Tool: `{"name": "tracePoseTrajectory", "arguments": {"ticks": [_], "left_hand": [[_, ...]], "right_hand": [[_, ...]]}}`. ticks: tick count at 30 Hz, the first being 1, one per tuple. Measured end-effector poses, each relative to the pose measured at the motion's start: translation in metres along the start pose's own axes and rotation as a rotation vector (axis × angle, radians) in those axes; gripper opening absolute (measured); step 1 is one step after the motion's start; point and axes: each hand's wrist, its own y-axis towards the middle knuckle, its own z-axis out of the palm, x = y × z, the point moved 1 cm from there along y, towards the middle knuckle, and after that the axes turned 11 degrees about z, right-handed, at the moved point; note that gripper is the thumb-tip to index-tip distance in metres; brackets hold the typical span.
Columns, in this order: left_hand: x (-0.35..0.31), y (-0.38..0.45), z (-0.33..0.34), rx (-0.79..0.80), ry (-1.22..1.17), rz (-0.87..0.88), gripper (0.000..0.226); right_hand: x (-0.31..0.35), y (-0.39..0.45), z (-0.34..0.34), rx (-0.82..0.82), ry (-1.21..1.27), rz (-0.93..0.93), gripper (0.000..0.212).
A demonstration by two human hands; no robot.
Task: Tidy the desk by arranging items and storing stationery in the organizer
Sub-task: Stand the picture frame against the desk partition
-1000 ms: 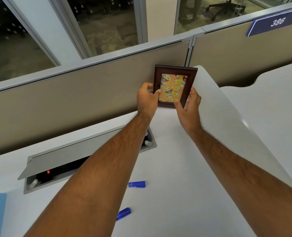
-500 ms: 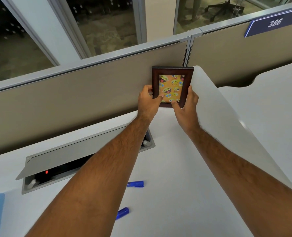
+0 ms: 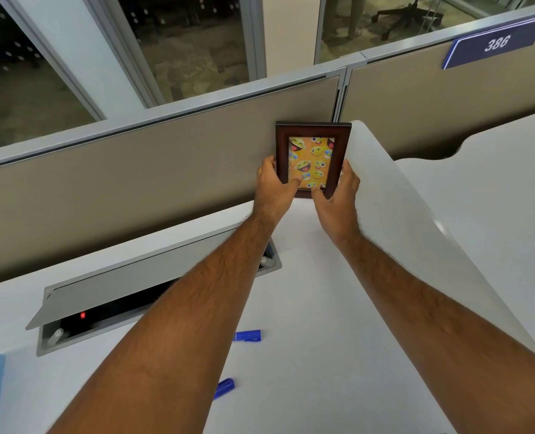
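**Head view: frame held upright at the back corner of the desk**

Head camera shows both hands holding a small dark brown wooden picture frame with an orange emoji print [image 3: 312, 159]. The left hand [image 3: 274, 187] grips its left edge, with the thumb on the front. The right hand [image 3: 338, 195] grips the lower right corner in the same way. The frame stands upright at the far corner of the white desk [image 3: 307, 308], just before the beige partition panel [image 3: 134, 189].

If the fingers let go before the frame has support behind, it may fall forward. Two blue pen caps [image 3: 247, 336] lie near the open grey cable tray [image 3: 153, 296], not yet stored.
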Motion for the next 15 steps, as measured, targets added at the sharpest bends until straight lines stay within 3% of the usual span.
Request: {"name": "tracePoseTrajectory", "arguments": {"ticks": [15], "left_hand": [[0.002, -0.033, -0.036, 0.054, 0.111, 0.023, 0.085]], "right_hand": [[-0.016, -0.033, -0.006, -0.034, -0.11, 0.122, 0.081]]}}
